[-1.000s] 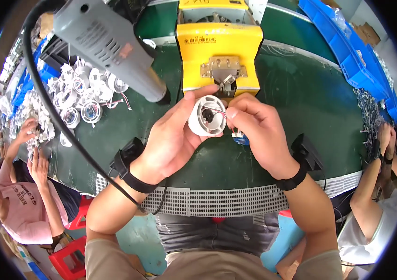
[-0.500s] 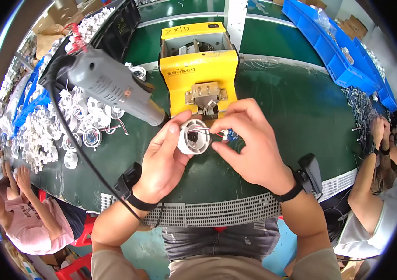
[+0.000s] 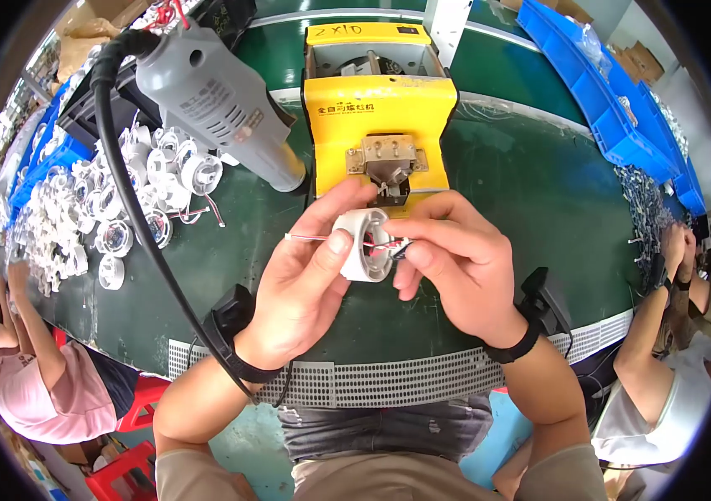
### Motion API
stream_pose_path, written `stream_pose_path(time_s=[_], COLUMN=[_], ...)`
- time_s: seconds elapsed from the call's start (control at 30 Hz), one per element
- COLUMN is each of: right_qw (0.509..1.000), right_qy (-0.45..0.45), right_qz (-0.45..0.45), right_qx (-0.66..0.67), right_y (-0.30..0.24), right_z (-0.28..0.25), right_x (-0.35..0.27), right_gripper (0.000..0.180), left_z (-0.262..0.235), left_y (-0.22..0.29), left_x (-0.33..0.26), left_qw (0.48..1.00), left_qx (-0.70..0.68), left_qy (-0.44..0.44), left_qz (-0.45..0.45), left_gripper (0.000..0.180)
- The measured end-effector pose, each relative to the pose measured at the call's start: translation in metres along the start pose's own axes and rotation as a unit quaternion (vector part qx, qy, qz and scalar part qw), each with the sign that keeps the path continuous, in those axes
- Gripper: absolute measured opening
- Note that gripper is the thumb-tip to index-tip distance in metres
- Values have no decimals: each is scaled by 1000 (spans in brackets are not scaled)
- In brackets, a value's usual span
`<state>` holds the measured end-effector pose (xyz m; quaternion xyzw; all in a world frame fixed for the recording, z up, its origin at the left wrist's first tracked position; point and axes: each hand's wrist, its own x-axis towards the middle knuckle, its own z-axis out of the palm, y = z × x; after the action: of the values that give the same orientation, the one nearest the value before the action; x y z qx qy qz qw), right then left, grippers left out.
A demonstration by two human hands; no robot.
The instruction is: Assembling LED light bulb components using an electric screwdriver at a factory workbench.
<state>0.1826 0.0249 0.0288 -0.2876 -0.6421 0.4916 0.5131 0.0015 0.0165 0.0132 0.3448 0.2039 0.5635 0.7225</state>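
My left hand is closed around a white round plastic housing, with the thumb on its outer wall and the open side facing right. A thin wire lead with a small white plug sticks out past the housing on the left, beside my left thumb. At the housing's open side, my right hand pinches a small circuit board between thumb and fingers. Red and dark wires run from the board into the housing. My fingers partly hide the board.
A yellow screw-feeding machine stands just beyond my hands. To its left hangs a grey electric screwdriver, its black cable crossing my left side. White housings are heaped at left, wired boards at right. Co-workers sit on both sides.
The housing has turned so its open side faces right. The board has come up against the opening, and the wire lead now pokes out on the left. The view has shifted slightly.
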Motion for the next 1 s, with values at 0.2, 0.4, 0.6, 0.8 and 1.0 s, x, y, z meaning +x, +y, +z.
stream_pose_path(time_s=[0.2, 0.4, 0.6, 0.8, 1.0], right_qw=[998, 994, 976, 993, 992], right_qy=[45, 59, 78, 115, 101], right_qz=[34, 83, -101, -34, -6], right_qx=[11, 31, -177, -3, -79], right_y=[-3, 7, 25, 24, 27], right_z=[10, 12, 10, 22, 10], right_x=[-2, -5, -3, -1, 1], right_gripper=[24, 16, 31, 37, 21], left_z=[-1, -2, 0, -5, -11], left_y=[-2, -9, -13, -12, -10], left_x=[-1, -2, -1, 0, 4], left_qw=[998, 997, 997, 993, 961], left_qx=[4, 39, 7, 50, 269], left_qy=[-59, -64, -80, -107, -63], left_qz=[1, 1, 15, 20, -22], left_gripper=[45, 48, 48, 52, 51])
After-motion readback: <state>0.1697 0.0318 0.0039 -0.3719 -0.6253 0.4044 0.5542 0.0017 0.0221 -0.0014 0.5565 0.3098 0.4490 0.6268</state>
